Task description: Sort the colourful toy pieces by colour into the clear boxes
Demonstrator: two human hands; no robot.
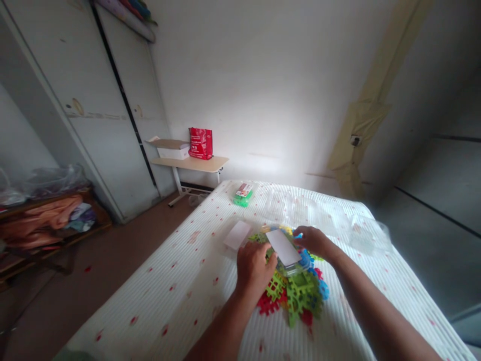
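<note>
A clear plastic box (296, 269) with a white card (283, 246) on its top sits over a heap of colourful plastic gear-shaped pieces (300, 293). The heap is green, red, blue and yellow. My left hand (255, 263) grips the box's left side with curled fingers, its thumb near the card. At the opposite side, my right hand (312, 240) holds the box's edge; its fingertips are partly hidden. Just left of my left hand lies another clear box (222, 240) with a white card (237, 234).
Farther back on the striped bed cover (180, 281) is a clear box with green pieces (243, 195). Clear containers (370, 234) lie at the right. A small table (210, 164) by the wall bears a red bag (201, 144) and a carton (173, 152).
</note>
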